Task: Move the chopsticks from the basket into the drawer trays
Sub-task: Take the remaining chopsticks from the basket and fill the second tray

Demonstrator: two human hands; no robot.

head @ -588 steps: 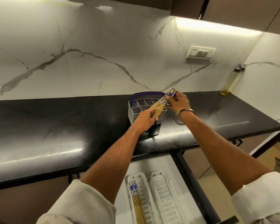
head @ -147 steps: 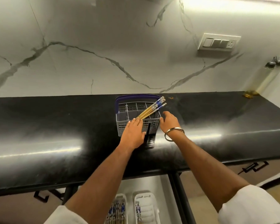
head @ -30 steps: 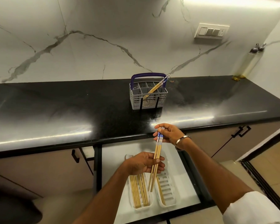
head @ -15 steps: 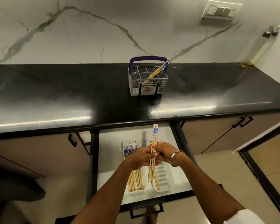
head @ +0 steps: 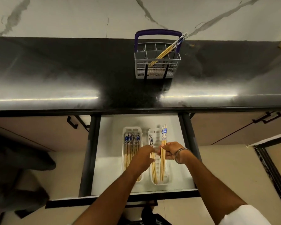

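Observation:
A grey basket (head: 157,69) with a purple handle stands on the black counter and holds a few chopsticks (head: 167,49) leaning to the right. Below, the open drawer (head: 110,159) holds two white trays. The left tray (head: 124,132) carries several chopsticks with blue tops. Over the right tray (head: 166,181), my right hand (head: 170,151) pinches a pair of chopsticks (head: 163,159) held lengthwise. My left hand (head: 143,157) is at another chopstick pair (head: 152,166) lying in the right tray; its fingers are blurred.
The glossy black counter (head: 71,75) runs across the view under a marble wall. Closed cabinet doors with black handles (head: 269,117) flank the drawer. The drawer's dark front edge (head: 136,198) is near my body, with tiled floor on the right.
The view has tilted down over the drawer. Both hands have lowered the chopsticks over the right tray, and my left hand has moved off the held pair to the left.

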